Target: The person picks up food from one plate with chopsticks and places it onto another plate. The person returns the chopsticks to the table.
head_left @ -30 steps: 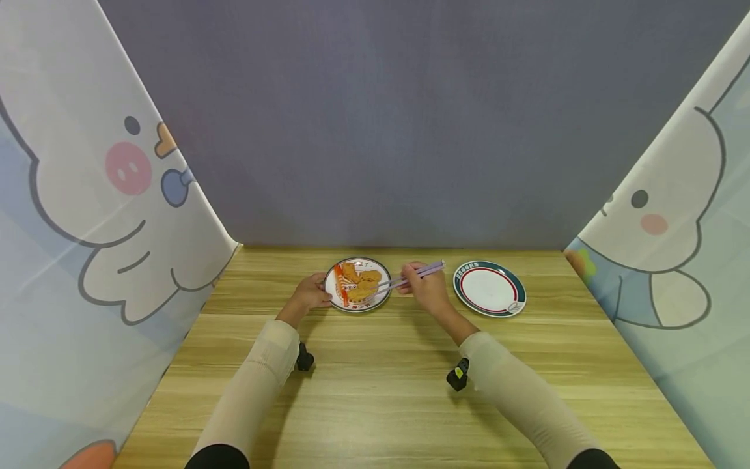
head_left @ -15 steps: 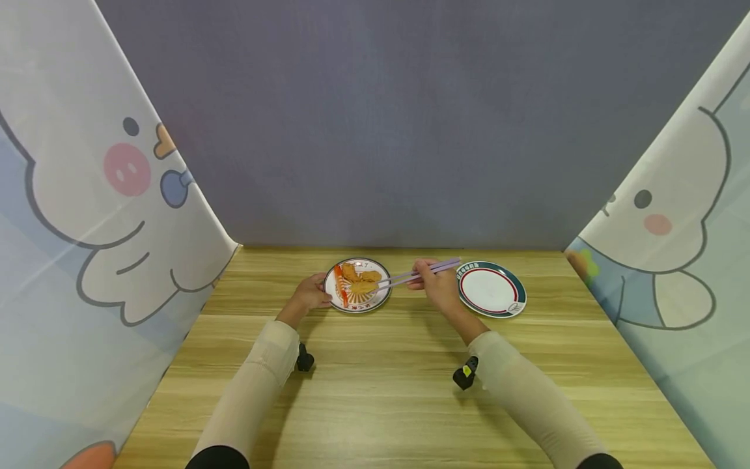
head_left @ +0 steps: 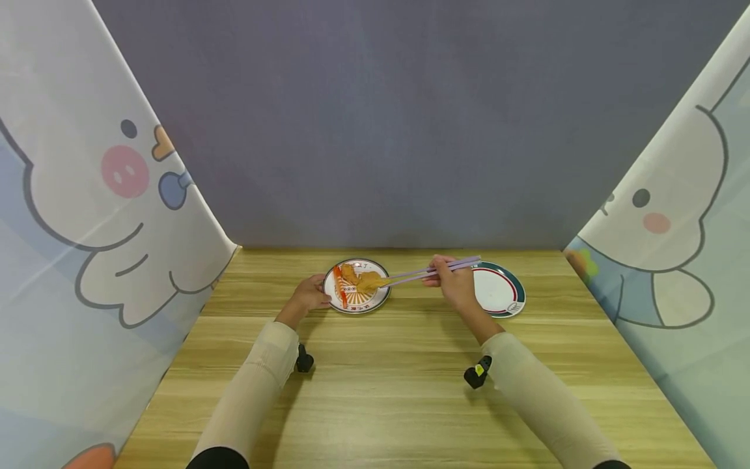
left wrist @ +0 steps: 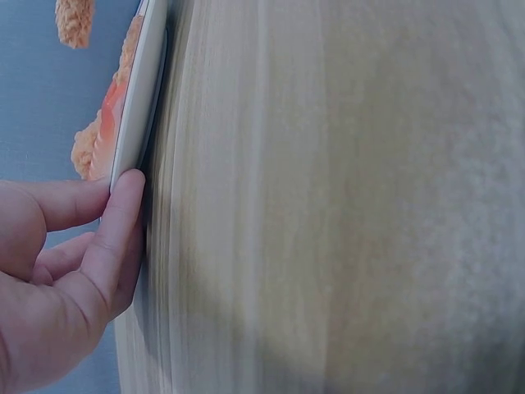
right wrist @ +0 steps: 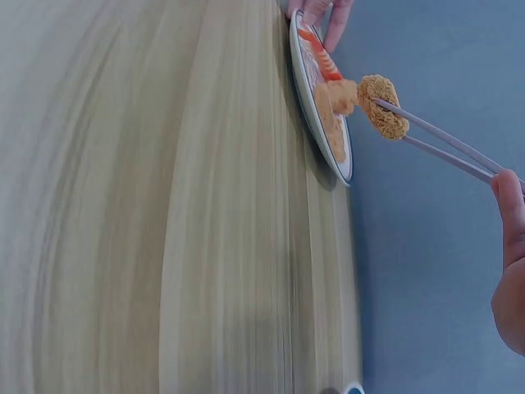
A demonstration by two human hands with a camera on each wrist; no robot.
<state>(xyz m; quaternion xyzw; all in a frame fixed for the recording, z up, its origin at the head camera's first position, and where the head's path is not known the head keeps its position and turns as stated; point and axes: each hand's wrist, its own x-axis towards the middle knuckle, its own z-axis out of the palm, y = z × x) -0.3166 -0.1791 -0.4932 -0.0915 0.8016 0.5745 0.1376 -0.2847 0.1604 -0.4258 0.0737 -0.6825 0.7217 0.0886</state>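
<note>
In the head view my left hand (head_left: 308, 293) pinches the left rim of a small patterned plate (head_left: 366, 307); the left wrist view shows thumb and fingers on the rim. My right hand (head_left: 457, 283) holds a pair of lilac chopsticks (head_left: 410, 275) pointing left. Their tips grip a piece of fried chicken (right wrist: 381, 107), raised above the plate in the right wrist view. Other fried pieces (right wrist: 336, 97) lie on that plate beside an orange-red, shrimp-like strip (right wrist: 321, 56). The right forearm is over the table, with the hand covering part of the second plate's left side.
A white plate with a dark green rim (head_left: 515, 283) and a red ring stands on the right of the wooden table (head_left: 381, 391). A grey panel (head_left: 398, 130) rises behind the table. Printed cartoon sheets (head_left: 76, 273) flank both sides.
My right hand has moved right and the chopsticks with it. A fried chicken piece has been lifted off the plate by their tips. The left hand stays on the plate rim.
</note>
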